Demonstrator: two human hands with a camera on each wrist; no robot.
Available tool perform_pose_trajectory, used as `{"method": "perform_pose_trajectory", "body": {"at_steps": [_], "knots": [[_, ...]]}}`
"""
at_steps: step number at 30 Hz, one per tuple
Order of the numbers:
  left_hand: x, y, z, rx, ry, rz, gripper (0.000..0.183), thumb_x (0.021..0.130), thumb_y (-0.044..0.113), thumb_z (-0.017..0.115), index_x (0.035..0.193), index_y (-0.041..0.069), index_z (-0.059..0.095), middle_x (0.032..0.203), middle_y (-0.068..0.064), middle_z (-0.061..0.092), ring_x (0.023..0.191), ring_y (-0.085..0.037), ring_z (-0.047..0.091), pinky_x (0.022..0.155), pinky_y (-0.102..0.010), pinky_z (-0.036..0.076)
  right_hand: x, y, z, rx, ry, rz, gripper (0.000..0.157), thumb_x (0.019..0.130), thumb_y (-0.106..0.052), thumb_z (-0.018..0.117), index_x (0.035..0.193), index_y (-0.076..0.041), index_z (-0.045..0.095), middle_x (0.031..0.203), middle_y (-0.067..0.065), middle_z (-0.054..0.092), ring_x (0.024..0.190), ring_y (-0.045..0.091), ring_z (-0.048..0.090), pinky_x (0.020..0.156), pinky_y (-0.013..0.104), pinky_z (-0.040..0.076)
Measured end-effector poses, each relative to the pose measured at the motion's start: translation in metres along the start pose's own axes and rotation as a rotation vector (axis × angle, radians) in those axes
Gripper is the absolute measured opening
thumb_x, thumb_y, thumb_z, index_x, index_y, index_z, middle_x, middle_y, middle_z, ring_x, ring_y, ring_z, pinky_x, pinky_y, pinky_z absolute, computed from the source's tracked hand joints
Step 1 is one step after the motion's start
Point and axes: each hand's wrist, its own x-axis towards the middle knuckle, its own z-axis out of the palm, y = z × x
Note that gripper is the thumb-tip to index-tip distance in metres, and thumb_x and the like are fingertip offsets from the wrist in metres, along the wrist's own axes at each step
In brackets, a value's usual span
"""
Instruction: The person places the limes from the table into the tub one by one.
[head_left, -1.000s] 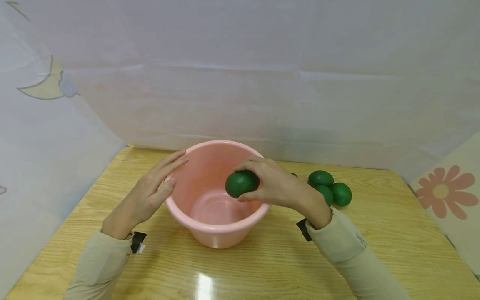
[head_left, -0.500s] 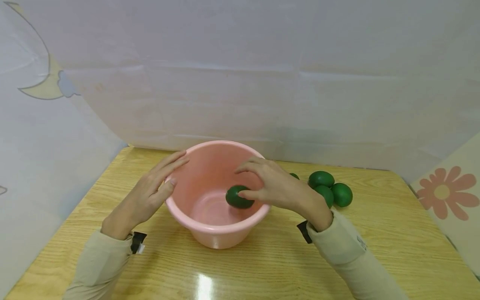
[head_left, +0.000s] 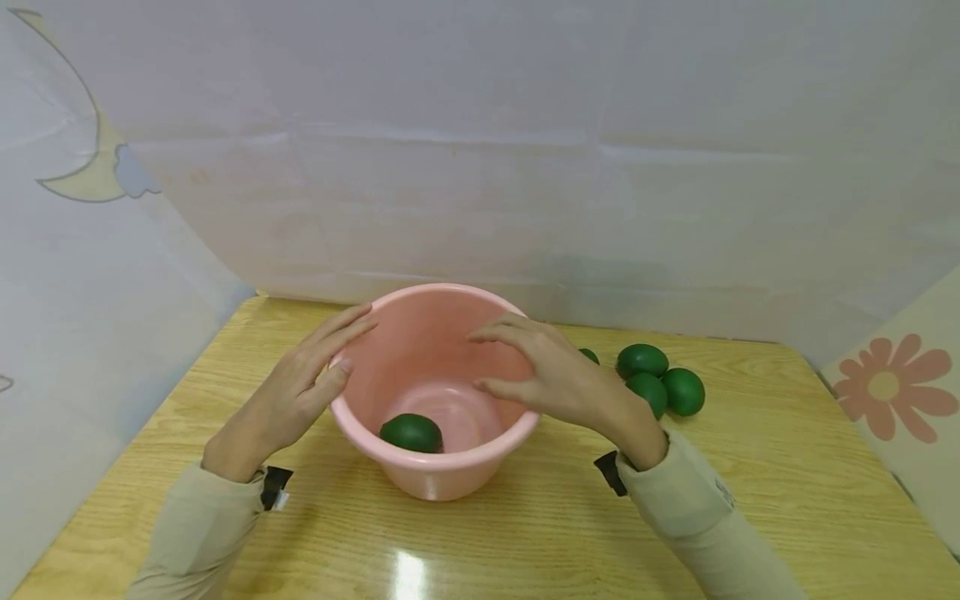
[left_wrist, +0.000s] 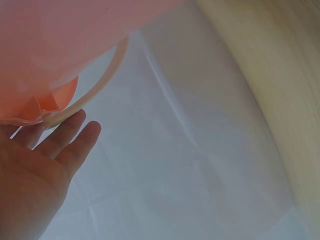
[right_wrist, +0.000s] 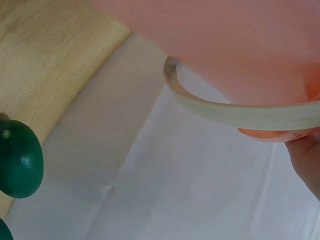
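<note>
A deep pink plastic basin (head_left: 440, 482) stands on the table, with one dark green avocado (head_left: 412, 433) lying at its bottom toward the near left. My left hand (head_left: 288, 396) rests at the basin's left rim, its fingers fairly straight along the edge; the left wrist view has those fingers (left_wrist: 72, 142) right at the rim. Over the right rim reaches my right hand (head_left: 551, 367), thumb and fingers spread apart with nothing between them. In the right wrist view only a little of that hand (right_wrist: 306, 161) shows, beside the rim.
Several more green avocados (head_left: 683, 392) lie on the wooden table (head_left: 570, 533) right of the basin, one partly hidden behind the right hand. A white sheet wall (head_left: 480, 167) rises along the table's back edge.
My right hand has let go of the avocado; it dropped into the basin and rolled toward the near left. The left hand has stayed at the rim.
</note>
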Motion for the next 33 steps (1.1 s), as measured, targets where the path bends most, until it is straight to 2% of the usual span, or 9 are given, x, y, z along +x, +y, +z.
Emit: {"method": "perform_pose_trajectory", "body": {"at_steps": [11, 19, 30, 33], "knots": [[0.0, 0.0, 0.001, -0.018, 0.006, 0.005, 0.05, 0.101, 0.011, 0.044, 0.151, 0.017, 0.044, 0.161, -0.006, 0.032, 0.148, -0.031, 0.031, 0.11, -0.063, 0.03, -0.006, 0.006, -0.001, 0.027, 0.071, -0.051, 0.046, 0.09, -0.025, 0.073, 0.132, -0.013, 0.062, 0.137, 0.0, 0.059, 0.132, 0.019, 0.053, 0.108, 0.038, 0.046], [0.0, -0.001, 0.001, -0.02, 0.012, 0.011, 0.05, 0.101, 0.01, 0.044, 0.151, 0.017, 0.044, 0.161, -0.005, 0.032, 0.147, -0.032, 0.032, 0.11, -0.063, 0.031, -0.012, 0.012, -0.006, 0.022, 0.105, -0.07, 0.05, 0.089, -0.026, 0.074, 0.135, -0.014, 0.06, 0.14, 0.004, 0.058, 0.135, 0.025, 0.05, 0.108, 0.044, 0.045], [0.001, -0.002, 0.001, -0.012, 0.016, 0.017, 0.05, 0.101, 0.01, 0.044, 0.151, 0.018, 0.044, 0.161, -0.002, 0.032, 0.147, -0.03, 0.033, 0.111, -0.06, 0.031, -0.024, 0.019, -0.015, 0.02, 0.165, -0.105, 0.052, 0.086, -0.017, 0.077, 0.134, -0.009, 0.06, 0.138, 0.007, 0.057, 0.127, 0.023, 0.055, 0.094, 0.04, 0.054], [0.001, -0.002, 0.002, -0.008, 0.02, 0.021, 0.051, 0.101, 0.009, 0.044, 0.151, 0.018, 0.044, 0.161, -0.003, 0.033, 0.147, -0.029, 0.034, 0.112, -0.059, 0.031, -0.027, 0.021, -0.018, 0.009, 0.182, -0.115, 0.052, 0.085, -0.014, 0.078, 0.133, -0.007, 0.06, 0.136, 0.007, 0.058, 0.127, 0.023, 0.055, 0.098, 0.043, 0.052]]}}
